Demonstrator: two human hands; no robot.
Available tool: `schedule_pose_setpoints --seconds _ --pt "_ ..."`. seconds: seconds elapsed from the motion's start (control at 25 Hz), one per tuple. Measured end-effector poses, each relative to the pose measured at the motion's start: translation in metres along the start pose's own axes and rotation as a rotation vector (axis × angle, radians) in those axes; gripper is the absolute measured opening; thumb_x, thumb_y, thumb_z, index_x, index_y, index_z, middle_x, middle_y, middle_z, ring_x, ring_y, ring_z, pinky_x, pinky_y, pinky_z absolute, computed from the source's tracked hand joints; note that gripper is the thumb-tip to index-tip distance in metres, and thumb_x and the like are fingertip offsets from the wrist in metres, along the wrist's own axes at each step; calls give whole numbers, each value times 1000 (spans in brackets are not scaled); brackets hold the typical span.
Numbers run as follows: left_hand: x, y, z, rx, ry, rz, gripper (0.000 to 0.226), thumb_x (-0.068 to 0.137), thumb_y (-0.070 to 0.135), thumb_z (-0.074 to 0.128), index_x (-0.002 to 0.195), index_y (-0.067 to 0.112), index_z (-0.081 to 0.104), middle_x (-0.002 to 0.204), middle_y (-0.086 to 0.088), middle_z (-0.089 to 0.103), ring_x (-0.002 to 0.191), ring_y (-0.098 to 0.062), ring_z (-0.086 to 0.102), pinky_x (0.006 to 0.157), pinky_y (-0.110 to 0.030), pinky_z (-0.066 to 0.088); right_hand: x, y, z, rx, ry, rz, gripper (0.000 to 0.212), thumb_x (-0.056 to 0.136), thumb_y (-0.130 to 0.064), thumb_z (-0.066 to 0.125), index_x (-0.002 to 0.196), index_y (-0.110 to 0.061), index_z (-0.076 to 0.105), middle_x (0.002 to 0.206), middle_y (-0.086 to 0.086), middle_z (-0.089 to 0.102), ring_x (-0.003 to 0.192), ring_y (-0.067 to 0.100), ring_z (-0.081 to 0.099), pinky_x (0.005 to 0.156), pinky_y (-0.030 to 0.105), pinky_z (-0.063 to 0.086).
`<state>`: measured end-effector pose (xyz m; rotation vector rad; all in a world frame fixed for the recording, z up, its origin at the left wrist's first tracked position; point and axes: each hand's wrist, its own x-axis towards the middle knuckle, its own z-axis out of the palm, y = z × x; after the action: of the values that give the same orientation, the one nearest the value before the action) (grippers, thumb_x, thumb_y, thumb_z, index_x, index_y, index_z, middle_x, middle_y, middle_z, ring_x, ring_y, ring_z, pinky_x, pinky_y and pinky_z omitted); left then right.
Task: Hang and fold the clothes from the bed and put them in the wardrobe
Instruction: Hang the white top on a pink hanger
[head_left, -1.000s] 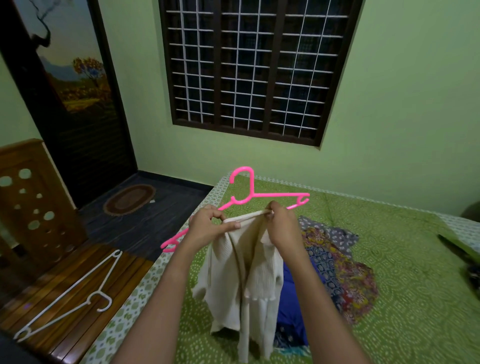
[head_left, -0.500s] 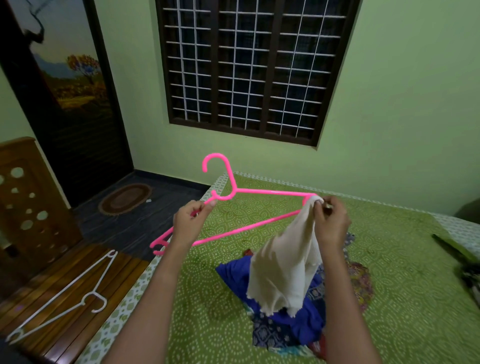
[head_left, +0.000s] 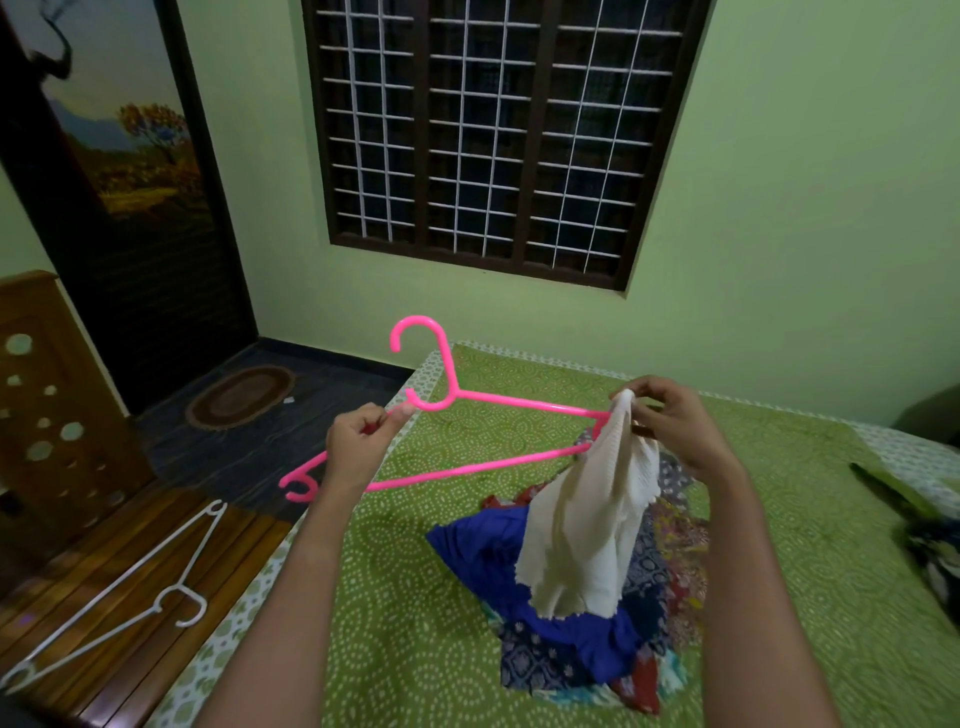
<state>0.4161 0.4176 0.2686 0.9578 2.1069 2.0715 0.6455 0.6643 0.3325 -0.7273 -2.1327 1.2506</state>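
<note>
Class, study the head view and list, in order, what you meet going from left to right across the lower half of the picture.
white hanger → left hand, gripping the pink hanger → cream garment → right hand → dark bundle at the far right

Green bed (head_left: 405, 623), clothes heap (head_left: 597, 629) on it (blue, printed), white hanger (head_left: 165, 596) on wooden boards (head_left: 234, 545).

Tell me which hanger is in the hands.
The pink hanger, gripped by the left hand above the bed; the white hanger lies untouched on the wooden boards.
</note>
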Motion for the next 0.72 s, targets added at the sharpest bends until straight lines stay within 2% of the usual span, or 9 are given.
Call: schedule_pose_setpoints --seconds 0.12,0.2,0.24,0.28,0.4,0.48,0.52,0.6,0.72 --pt "1 -2 2 -5 -16 12 50 81 20 68 48 0 36 49 1 29 44 -3 25 47 -20 24 -1 -12 5 -167 -176 -74 9 90 -1 56 88 -4 65 81 4 63 65 -6 57 61 12 47" --pt "3 -2 -1 34 14 26 52 79 30 69 46 10 34 44 9 31 44 -4 25 50 -25 25 0 -17 7 -238 -269 -89 10 89 -4 59 85 -5 67 84 6 67 72 2 60 68 22 49" --pt "5 -1 -2 70 27 46 52 77 37 69 45 19 33 43 9 33 45 -4 25 53 -27 25 1 -20 11 -267 -297 -96 10 88 -4 59 83 -7 68 84 5 67 75 7 59 71 27 49" --pt "6 -1 -3 117 35 73 53 76 45 69 44 21 34 44 10 36 45 -5 26 57 -30 27 1 -26 17 -291 -306 -108 14 88 -5 59 79 -11 67 81 2 66 74 9 58 71 28 48" --pt "3 10 6 293 55 111 54 77 41 71 41 24 34 45 11 39 46 -5 31 70 -38 34 -2 -43 49 -301 -238 -170 23 87 -4 58 71 -21 61 74 -5 61 68 8 53 65 22 44" --pt "-5 23 20 449 91 193 50 78 40 69 43 29 36 47 14 41 48 -7 36 71 -33 29 -6 -55 72 -298 -209 -237 15 86 -3 58 76 -14 62 74 -1 60 67 10 53 60 14 41" --pt "-10 27 27 519 107 231 44 78 44 66 45 29 41 49 14 44 49 -8 39 69 -31 25 -8 -58 83 -314 -188 -278 9 85 -3 59 78 -9 63 75 2 60 69 14 55 60 14 41" --pt "-17 29 38 572 151 235 41 75 50 60 47 22 51 50 8 50 49 -12 41 67 -29 22 -8 -58 102 -415 -103 -336 5 82 -8 62 86 -7 63 84 7 65 79 24 58 69 28 43" --pt "-20 20 37 500 221 162 48 72 56 60 43 22 44 46 8 42 46 -13 38 66 -29 21 -10 -51 114 -636 43 -329 27 82 -25 64 108 -17 59 106 -2 64 104 23 51 79 34 30"
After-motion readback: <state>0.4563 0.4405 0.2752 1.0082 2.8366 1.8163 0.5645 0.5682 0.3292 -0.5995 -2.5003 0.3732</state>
